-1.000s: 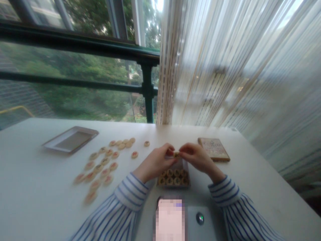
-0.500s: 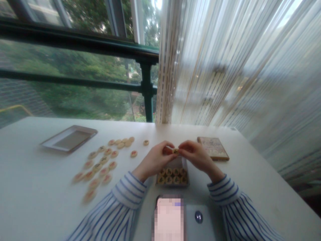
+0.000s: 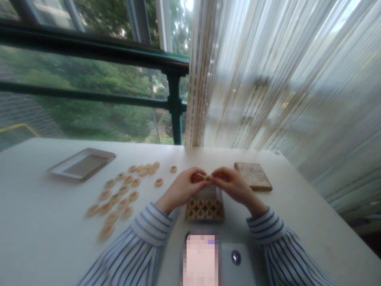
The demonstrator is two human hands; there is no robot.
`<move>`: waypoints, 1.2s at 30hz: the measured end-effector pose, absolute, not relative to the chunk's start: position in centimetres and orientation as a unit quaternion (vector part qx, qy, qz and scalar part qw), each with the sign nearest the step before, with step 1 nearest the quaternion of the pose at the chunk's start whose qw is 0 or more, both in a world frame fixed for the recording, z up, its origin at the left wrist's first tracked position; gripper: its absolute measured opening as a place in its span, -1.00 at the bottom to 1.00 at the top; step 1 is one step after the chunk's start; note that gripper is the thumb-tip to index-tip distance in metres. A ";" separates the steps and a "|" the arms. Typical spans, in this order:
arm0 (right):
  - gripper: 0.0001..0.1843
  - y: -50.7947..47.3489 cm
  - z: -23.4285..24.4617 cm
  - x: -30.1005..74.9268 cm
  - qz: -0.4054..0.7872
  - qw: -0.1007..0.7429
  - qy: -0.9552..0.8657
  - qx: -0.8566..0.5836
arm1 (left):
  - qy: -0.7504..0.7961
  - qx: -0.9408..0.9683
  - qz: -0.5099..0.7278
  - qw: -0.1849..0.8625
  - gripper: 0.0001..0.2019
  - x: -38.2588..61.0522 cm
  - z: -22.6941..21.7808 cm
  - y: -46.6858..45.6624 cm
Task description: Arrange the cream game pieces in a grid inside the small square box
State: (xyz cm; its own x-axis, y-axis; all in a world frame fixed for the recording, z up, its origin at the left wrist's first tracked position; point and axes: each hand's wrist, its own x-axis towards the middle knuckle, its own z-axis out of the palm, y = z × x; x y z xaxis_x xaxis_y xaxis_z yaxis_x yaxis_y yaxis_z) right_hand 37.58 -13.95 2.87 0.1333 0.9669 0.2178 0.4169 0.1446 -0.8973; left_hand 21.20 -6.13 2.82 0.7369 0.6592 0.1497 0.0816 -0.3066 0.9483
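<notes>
Between the fingertips of both hands is a round wooden xiangqi piece (image 3: 208,179) with a dark character on its face. My left hand (image 3: 187,186) pinches it from the left, and my right hand (image 3: 232,182) pinches it from the right. Just beneath them stands a small box (image 3: 208,193), its near part filled with two rows of pieces (image 3: 204,209) marked in dark characters. The box's far part is partly covered by my fingers. Left of my left hand, loose pieces (image 3: 123,190) with red or dark characters lie scattered, a few showing plain faces.
A shallow tray-like lid (image 3: 85,165) lies at the table's far left. Beyond my right hand rests a flat patterned box (image 3: 253,176). Close to me are a phone (image 3: 201,260) and a pale flat object with a dark oval (image 3: 236,257). A string curtain (image 3: 253,79) hangs behind the table.
The held piece has turned slightly, and its character shows a little more clearly. Both hands stay almost in place above the box.
</notes>
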 end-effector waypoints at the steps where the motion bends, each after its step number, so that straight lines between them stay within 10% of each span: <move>1: -0.77 -14.0 3.0 37.6 0.282 0.468 -0.594 -0.591 | 0.242 0.762 0.271 0.537 -0.70 21.2 2.8 -6.1; 36: -0.75 -14.1 3.1 37.5 0.276 0.476 -0.583 -0.598 | 0.236 0.736 0.250 0.583 -0.64 21.1 2.2 -5.8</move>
State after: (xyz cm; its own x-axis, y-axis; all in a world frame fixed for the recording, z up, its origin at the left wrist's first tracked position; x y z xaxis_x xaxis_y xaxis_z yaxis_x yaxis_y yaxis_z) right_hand 37.46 -14.10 3.09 0.1669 0.9599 0.2253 0.4346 0.1334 -0.8907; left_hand 21.08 -5.80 2.17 0.7633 0.6393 0.0931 0.0553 -0.2082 0.9765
